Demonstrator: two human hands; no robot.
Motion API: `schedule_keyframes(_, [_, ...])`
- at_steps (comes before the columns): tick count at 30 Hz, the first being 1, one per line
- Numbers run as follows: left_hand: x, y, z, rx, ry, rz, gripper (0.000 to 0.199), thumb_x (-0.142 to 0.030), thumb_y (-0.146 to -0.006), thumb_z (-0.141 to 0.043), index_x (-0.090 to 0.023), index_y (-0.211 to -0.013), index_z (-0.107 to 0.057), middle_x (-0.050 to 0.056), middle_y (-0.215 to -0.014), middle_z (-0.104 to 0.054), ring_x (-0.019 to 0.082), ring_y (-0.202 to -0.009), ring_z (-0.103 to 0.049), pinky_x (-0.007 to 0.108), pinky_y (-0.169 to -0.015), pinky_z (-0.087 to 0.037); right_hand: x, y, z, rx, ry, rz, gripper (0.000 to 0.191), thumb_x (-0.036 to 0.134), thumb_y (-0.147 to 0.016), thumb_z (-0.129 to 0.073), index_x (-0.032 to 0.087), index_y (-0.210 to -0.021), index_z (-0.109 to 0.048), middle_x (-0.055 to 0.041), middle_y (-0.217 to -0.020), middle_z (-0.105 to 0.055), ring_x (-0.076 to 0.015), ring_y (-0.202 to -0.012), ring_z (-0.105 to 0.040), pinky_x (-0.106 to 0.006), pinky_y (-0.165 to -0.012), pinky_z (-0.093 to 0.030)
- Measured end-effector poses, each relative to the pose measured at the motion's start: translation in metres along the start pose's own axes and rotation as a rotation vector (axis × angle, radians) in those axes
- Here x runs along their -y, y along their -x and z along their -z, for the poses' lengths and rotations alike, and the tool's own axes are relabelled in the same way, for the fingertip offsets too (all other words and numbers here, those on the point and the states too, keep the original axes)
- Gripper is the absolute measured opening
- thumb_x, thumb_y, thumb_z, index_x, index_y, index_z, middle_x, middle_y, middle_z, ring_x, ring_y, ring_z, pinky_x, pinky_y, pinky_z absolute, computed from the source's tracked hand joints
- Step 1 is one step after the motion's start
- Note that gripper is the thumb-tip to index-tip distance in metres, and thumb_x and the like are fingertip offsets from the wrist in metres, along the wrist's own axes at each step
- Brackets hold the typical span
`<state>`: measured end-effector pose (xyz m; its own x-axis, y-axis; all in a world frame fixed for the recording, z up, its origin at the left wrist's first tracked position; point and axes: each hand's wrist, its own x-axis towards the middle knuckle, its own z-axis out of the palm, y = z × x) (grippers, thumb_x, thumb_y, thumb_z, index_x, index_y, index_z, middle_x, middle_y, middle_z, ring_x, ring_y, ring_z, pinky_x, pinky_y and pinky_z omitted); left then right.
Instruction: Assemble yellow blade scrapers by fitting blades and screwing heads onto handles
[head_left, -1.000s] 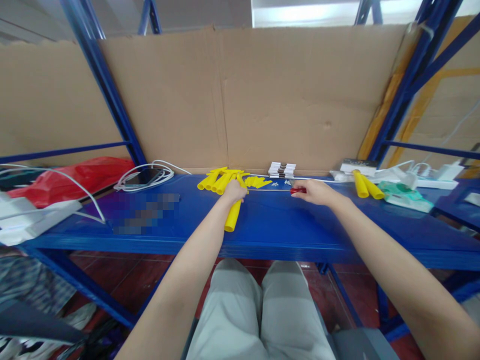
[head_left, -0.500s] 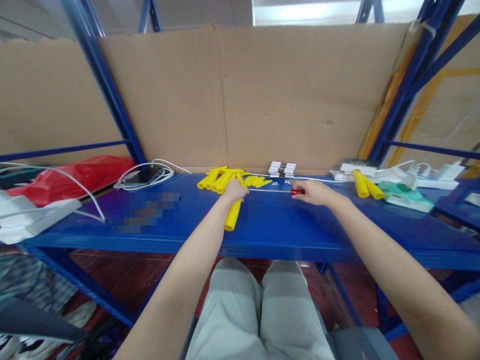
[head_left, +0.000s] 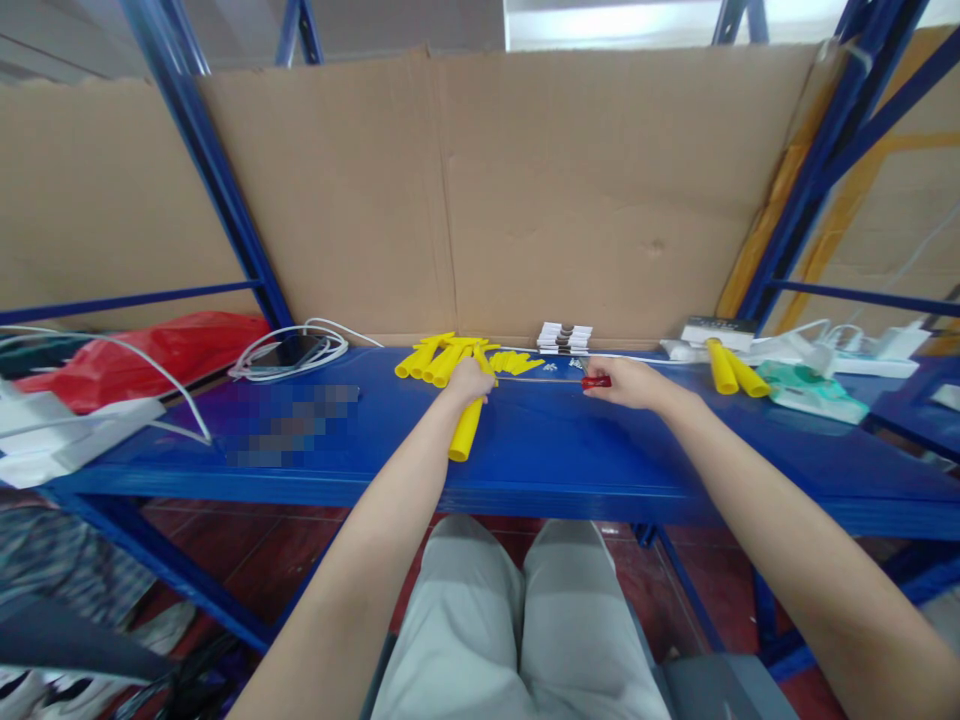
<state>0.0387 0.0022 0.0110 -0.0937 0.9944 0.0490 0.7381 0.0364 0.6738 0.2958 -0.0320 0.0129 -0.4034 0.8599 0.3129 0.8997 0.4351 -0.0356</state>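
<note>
My left hand [head_left: 472,382] is closed around a yellow tube [head_left: 466,432] that lies on the blue table, its open end toward me. In my right hand [head_left: 626,385] is a screwdriver [head_left: 597,382] with a red handle, fingers wrapped round it. Its thin shaft points left and reaches the upper part of the tube; the tip's exact contact is hidden by my left hand. Several more yellow tubes [head_left: 424,358] lie just beyond and left of that hand. A row of small yellow pieces [head_left: 517,363] sits between the two hands, with tiny metal parts [head_left: 550,366] beside it.
White stacked pieces [head_left: 564,338] stand by the cardboard wall [head_left: 525,200]. To the right are two yellow tubes [head_left: 731,370] and a green-white packet [head_left: 810,392]. Coiled white cable [head_left: 330,345] and a red bag [head_left: 165,355] lie left. Blue posts [head_left: 225,190] flank the table [head_left: 555,460].
The screwdriver's shaft looks slightly different, silvery before and duller now. Both hands and the tube keep their places.
</note>
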Motion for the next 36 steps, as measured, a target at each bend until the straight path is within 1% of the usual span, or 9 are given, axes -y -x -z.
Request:
schedule_keyframes(4, [-0.0004, 0.0012, 0.0011, -0.003, -0.013, -0.006, 0.010, -0.011, -0.076, -0.062, -0.005, -0.083, -0.066, 0.012, -0.071, -0.069, 0.020, -0.057, -0.067, 0.025, -0.050, -0.049, 0.0013, 0.0007, 0.0020, 0.046, -0.009, 0.021, 0.012, 0.031, -0.084, -0.055, 0.021, -0.080, -0.060, -0.0063, -0.079, -0.069, -0.0188, -0.069, -0.060, -0.027, -0.061, -0.036])
schedule_keyframes(7, [-0.0010, 0.0017, 0.0022, -0.003, -0.032, -0.003, 0.008, -0.010, -0.076, -0.061, -0.005, -0.080, -0.066, 0.012, -0.070, -0.069, 0.019, -0.057, -0.067, 0.025, -0.052, -0.050, 0.0013, 0.0003, 0.0011, 0.048, -0.020, 0.017, 0.014, 0.031, -0.086, -0.052, 0.020, -0.081, -0.060, -0.0069, -0.079, -0.069, -0.0188, -0.068, -0.060, -0.027, -0.061, -0.037])
schedule_keyframes(10, [-0.0002, -0.0006, 0.0021, -0.001, -0.044, -0.005, 0.010, -0.011, -0.076, -0.062, -0.004, -0.081, -0.067, 0.012, -0.069, -0.069, 0.019, -0.057, -0.066, 0.025, -0.051, -0.049, 0.0003, -0.0006, -0.0007, 0.016, -0.037, 0.001, 0.011, 0.032, -0.081, -0.058, 0.021, -0.083, -0.058, -0.0051, -0.076, -0.068, -0.0186, -0.067, -0.060, -0.027, -0.059, -0.037])
schedule_keyframes(13, [0.0014, -0.0034, 0.0009, 0.009, -0.048, -0.007, 0.010, -0.013, -0.076, -0.063, -0.005, -0.081, -0.067, 0.012, -0.067, -0.068, 0.019, -0.057, -0.066, 0.024, -0.050, -0.048, -0.0003, -0.0006, -0.0011, -0.018, -0.035, -0.012, 0.012, 0.026, -0.076, -0.062, 0.021, -0.084, -0.055, -0.0035, -0.075, -0.067, -0.0180, -0.067, -0.059, -0.026, -0.059, -0.037])
schedule_keyframes(17, [0.0026, -0.0038, -0.0008, 0.003, -0.006, -0.025, 0.011, -0.011, -0.076, -0.063, -0.006, -0.085, -0.066, 0.009, -0.067, -0.068, 0.017, -0.054, -0.065, 0.023, -0.047, -0.047, -0.0002, 0.0008, 0.0007, -0.016, -0.038, 0.021, 0.007, 0.027, -0.079, -0.057, 0.021, -0.078, -0.053, -0.0044, -0.076, -0.066, -0.0179, -0.066, -0.059, -0.026, -0.059, -0.036])
schedule_keyframes(21, [0.0029, -0.0037, -0.0013, -0.009, 0.006, -0.010, 0.010, -0.011, -0.076, -0.063, -0.006, -0.084, -0.066, 0.009, -0.067, -0.068, 0.017, -0.053, -0.064, 0.023, -0.047, -0.047, -0.0003, 0.0010, 0.0007, 0.016, -0.077, 0.053, 0.011, 0.030, -0.084, -0.053, 0.021, -0.077, -0.056, -0.0051, -0.075, -0.067, -0.0181, -0.066, -0.059, -0.027, -0.060, -0.037])
schedule_keyframes(25, [0.0035, -0.0048, -0.0015, -0.010, -0.002, -0.009, 0.009, -0.012, -0.075, -0.064, -0.007, -0.082, -0.066, 0.010, -0.065, -0.067, 0.019, -0.056, -0.066, 0.025, -0.051, -0.050, -0.0010, -0.0005, -0.0018, -0.003, -0.092, 0.026, 0.011, 0.032, -0.080, -0.058, 0.021, -0.079, -0.055, -0.0042, -0.073, -0.066, -0.0180, -0.065, -0.058, -0.026, -0.059, -0.037])
schedule_keyframes(30, [0.0022, -0.0022, -0.0013, -0.013, 0.016, -0.017, 0.009, -0.011, -0.075, -0.064, -0.007, -0.083, -0.065, 0.009, -0.066, -0.067, 0.017, -0.053, -0.064, 0.024, -0.050, -0.049, -0.0020, -0.0012, -0.0033, -0.036, -0.077, 0.014, 0.011, 0.027, -0.075, -0.060, 0.022, -0.077, -0.051, -0.0024, -0.071, -0.065, -0.0170, -0.064, -0.057, -0.026, -0.057, -0.035])
schedule_keyframes(36, [-0.0001, 0.0026, 0.0009, -0.014, 0.018, -0.008, 0.008, -0.011, -0.076, -0.063, -0.008, -0.083, -0.065, 0.008, -0.067, -0.068, 0.016, -0.052, -0.063, 0.023, -0.049, -0.048, -0.0016, 0.0006, -0.0006, 0.016, -0.093, 0.073, 0.012, 0.031, -0.080, -0.056, 0.021, -0.073, -0.055, -0.0040, -0.071, -0.065, -0.0180, -0.065, -0.057, -0.027, -0.058, -0.037])
